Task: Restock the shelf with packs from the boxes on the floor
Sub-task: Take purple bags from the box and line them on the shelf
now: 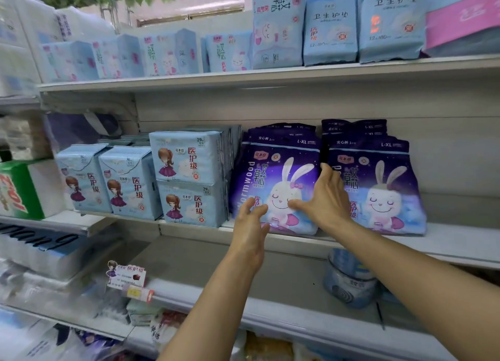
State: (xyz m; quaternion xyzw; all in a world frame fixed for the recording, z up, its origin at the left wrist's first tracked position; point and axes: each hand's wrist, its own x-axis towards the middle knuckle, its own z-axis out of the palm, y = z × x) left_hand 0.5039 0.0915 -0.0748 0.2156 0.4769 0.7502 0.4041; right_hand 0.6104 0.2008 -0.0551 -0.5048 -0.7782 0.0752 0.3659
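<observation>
While shelved, purple pack point(276, 182) between left hand point(250, 232), right hand point(326, 198)

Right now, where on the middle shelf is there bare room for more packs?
Bare shelf runs right of the right purple pack to the frame edge. Leftward it is crowded: both purple packs and the blue packs sit side by side. Both hands, left and right, are at the left purple pack.

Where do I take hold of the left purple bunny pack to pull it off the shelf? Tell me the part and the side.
Take the left purple bunny pack by its two side edges, coming straight in from the front with a hand on each. It stands upright, face out, on the middle shelf, packed between the blue packs and the right purple bunny pack, so the edges near the front are probably the only free grip.
</observation>
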